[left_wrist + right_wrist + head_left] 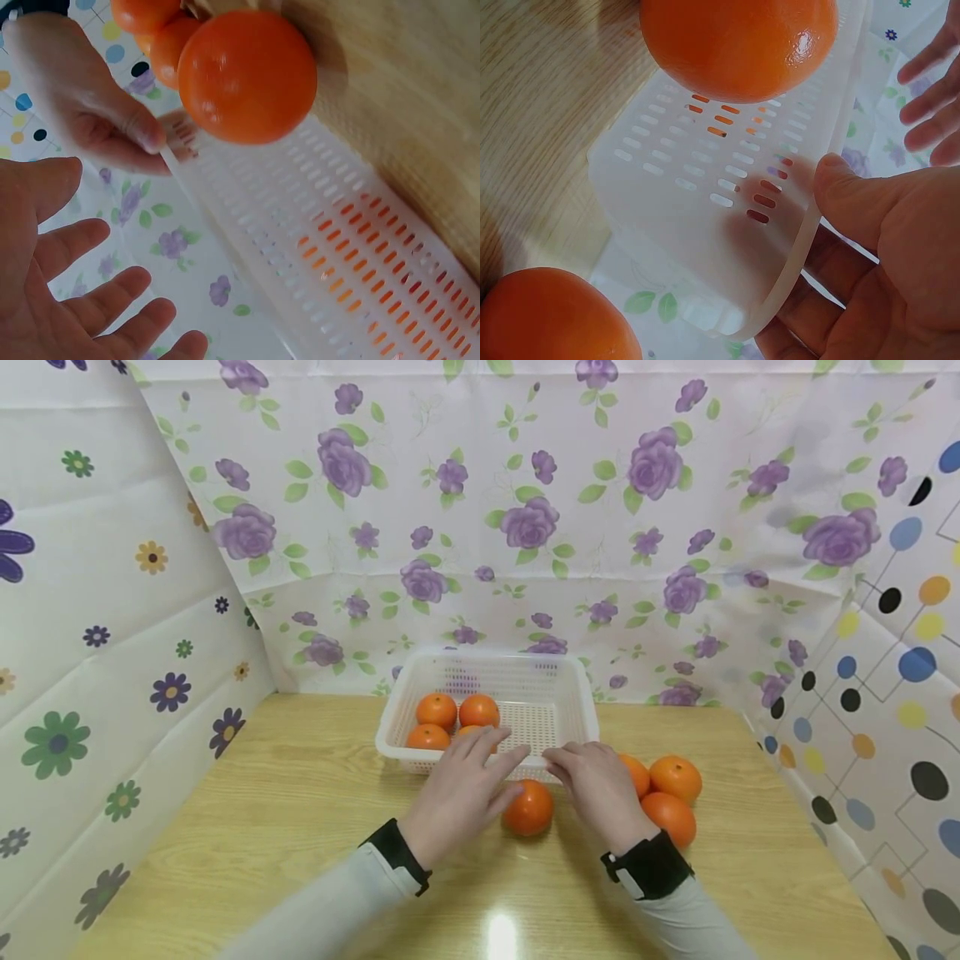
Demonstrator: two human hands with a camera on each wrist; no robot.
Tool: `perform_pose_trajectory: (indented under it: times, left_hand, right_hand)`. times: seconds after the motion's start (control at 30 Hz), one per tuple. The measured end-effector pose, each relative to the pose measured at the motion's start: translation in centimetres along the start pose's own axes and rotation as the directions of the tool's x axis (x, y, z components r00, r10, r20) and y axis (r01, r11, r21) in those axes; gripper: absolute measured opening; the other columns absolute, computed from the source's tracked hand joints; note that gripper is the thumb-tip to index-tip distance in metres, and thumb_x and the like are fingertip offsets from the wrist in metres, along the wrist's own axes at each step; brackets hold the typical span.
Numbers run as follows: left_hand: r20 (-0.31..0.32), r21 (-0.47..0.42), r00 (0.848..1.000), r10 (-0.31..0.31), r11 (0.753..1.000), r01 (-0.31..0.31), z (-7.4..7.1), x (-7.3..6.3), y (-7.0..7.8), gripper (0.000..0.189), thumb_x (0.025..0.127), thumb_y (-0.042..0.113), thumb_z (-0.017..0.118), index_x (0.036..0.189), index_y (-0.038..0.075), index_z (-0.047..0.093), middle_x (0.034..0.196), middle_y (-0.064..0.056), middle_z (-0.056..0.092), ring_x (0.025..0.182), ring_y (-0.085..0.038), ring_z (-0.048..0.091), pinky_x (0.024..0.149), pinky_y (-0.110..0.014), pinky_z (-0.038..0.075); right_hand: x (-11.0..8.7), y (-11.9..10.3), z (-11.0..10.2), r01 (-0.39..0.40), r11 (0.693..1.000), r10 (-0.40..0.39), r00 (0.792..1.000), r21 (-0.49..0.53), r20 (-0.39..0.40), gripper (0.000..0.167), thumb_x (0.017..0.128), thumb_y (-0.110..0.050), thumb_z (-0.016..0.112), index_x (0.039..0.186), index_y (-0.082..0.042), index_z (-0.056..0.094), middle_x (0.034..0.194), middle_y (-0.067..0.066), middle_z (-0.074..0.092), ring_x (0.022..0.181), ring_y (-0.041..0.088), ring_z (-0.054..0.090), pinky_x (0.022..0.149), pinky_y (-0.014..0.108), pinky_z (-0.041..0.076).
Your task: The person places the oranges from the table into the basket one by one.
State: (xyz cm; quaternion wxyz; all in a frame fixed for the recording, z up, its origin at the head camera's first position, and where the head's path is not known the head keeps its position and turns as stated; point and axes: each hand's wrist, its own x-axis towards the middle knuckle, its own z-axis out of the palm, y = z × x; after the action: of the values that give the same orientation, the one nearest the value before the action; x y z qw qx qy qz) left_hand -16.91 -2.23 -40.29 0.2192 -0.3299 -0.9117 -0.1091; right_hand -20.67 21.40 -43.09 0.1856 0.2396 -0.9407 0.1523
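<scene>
A white perforated plastic basket (pixel 577 693) stands on the table with several round orange fruits (pixel 437 712) at its left side. My right hand (pixel 600 789) pinches the basket's front rim near the right corner, its thumb outside and fingers inside, as the right wrist view shows. With fingers spread and relaxed, my left hand (pixel 461 785) hovers over the front rim and holds nothing; in the left wrist view its fingers (pixel 124 289) are apart from the basket wall (pixel 232 202). One smooth, shiny orange fruit (pixel 528 808) lies between my hands, just before the basket.
More orange fruits (pixel 675 778) sit grouped on the wooden table (pixel 315 827), right of my right hand and partly hidden by it. A flowered sheet (pixel 480 510) hangs behind the basket. Patterned sheets (pixel 112 693) also border the left and right sides.
</scene>
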Motion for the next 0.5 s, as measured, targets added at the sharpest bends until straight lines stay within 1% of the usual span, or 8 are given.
perform_pose_trajectory:
  times: [0.13,0.27,0.37,0.5]
  left_hand:
    - [0.047,0.002,0.999,-0.005,1.0,0.005,0.3,-0.6,0.8,0.053,0.106,0.04,0.076,0.155,0.021,0.065,0.158,-0.014,0.058,0.147,-0.035,0.053,0.125,-0.052,0.04]
    - [0.094,0.002,0.996,-0.009,1.0,0.009,0.6,-1.1,1.6,0.053,0.108,0.044,0.072,0.157,0.024,0.062,0.161,-0.012,0.056,0.149,-0.035,0.052,0.126,-0.053,0.039]
    - [0.105,0.005,0.994,-0.008,1.0,0.008,0.9,-1.3,2.0,0.053,0.109,0.046,0.07,0.157,0.025,0.062,0.162,-0.011,0.055,0.149,-0.035,0.052,0.127,-0.052,0.038]
    - [0.098,0.015,0.995,0.002,1.0,-0.004,1.4,-1.7,2.3,0.052,0.109,0.047,0.07,0.155,0.025,0.064,0.16,-0.011,0.057,0.148,-0.035,0.053,0.126,-0.051,0.039]
  right_hand:
    - [0.0,0.1,0.0,0.007,1.0,-0.007,1.0,-0.003,-0.012,0.018,0.101,-0.016,0.083,0.118,-0.011,0.085,0.102,0.003,0.081,0.095,0.031,0.073,0.094,0.049,0.058]
    - [0.0,0.1,0.0,0.004,1.0,-0.005,1.0,-0.009,-0.008,0.017,0.102,-0.016,0.082,0.118,-0.011,0.085,0.103,0.003,0.081,0.096,0.031,0.074,0.094,0.05,0.058]
    - [0.0,0.0,0.0,-0.001,1.0,0.001,1.0,-0.011,-0.004,0.018,0.102,-0.016,0.082,0.119,-0.011,0.085,0.104,0.003,0.081,0.097,0.032,0.074,0.094,0.05,0.058]
    - [0.0,0.0,0.0,-0.005,1.0,0.005,1.0,-0.008,-0.006,0.018,0.102,-0.017,0.082,0.119,-0.012,0.084,0.103,0.003,0.081,0.096,0.032,0.073,0.093,0.05,0.058]
